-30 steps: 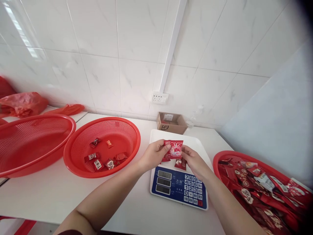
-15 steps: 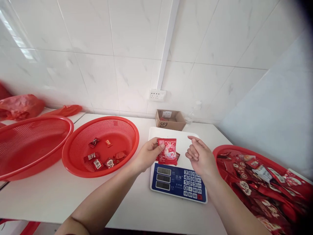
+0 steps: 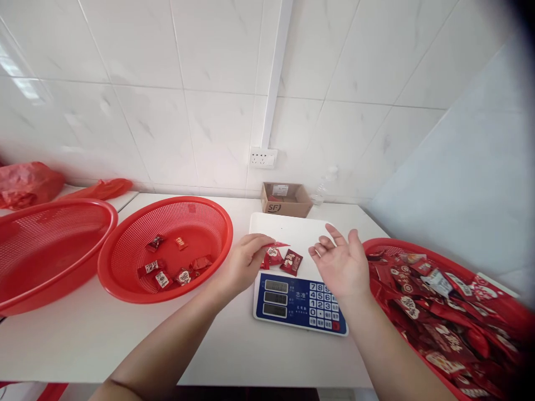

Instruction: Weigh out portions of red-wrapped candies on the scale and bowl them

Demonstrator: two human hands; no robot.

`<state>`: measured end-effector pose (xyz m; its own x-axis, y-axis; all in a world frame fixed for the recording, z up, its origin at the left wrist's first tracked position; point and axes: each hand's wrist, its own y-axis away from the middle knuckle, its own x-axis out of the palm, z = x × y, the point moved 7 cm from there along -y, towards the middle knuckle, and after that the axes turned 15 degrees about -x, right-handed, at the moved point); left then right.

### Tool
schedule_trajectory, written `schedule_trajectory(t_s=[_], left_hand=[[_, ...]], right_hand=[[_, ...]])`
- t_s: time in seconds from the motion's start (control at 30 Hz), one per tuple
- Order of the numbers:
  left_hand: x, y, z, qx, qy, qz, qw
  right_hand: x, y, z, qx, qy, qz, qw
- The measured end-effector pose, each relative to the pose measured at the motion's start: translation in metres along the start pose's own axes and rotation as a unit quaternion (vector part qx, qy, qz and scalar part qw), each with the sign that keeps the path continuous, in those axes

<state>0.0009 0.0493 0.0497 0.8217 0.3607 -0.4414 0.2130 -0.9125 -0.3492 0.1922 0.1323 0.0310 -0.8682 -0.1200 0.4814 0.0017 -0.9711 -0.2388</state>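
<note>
The white table (image 3: 234,345) carries a blue-faced scale (image 3: 297,295) near its front edge and a small cardboard box (image 3: 286,201) by the wall. A red mesh basket (image 3: 209,223) stands left of the scale, a second one (image 3: 50,234) at the left end, and a third (image 3: 401,246) at the right.

Cardboard box (image 3: 286,199) below wall socket (image 3: 263,157)

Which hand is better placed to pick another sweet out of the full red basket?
Probably the right hand: it is open, empty and beside the full red plastic basket. The left hand is farther off, pinching a red sweet packet over the white scale plate.
</note>
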Motion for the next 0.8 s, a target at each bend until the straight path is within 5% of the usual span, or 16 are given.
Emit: schedule_trajectory(t_s=[0.17,0.37,0.5,0.63,0.8], left_hand=[[0.021,0.007,0.001,0.111,-0.127,0.038,0.985],[0.041,0.019,0.006,0.139,-0.227,0.167,0.949],[0.048,0.027,-0.012,0.128,-0.213,0.172,0.953],[0.081,0.058,-0.050,0.170,-0.110,0.229,0.952],[0.104,0.083,-0.063,0.084,-0.031,0.280,0.956]], right_hand=[[0.010,0.005,0.003,0.036,-0.001,0.058,0.998],[0.006,0.008,0.001,0.069,-0.046,0.051,0.995],[0.013,0.012,-0.003,0.060,-0.017,0.052,0.997],[0.033,0.031,-0.004,0.009,0.037,0.051,0.998],[0.025,0.042,0.016,-0.163,0.083,-0.008,0.983]])
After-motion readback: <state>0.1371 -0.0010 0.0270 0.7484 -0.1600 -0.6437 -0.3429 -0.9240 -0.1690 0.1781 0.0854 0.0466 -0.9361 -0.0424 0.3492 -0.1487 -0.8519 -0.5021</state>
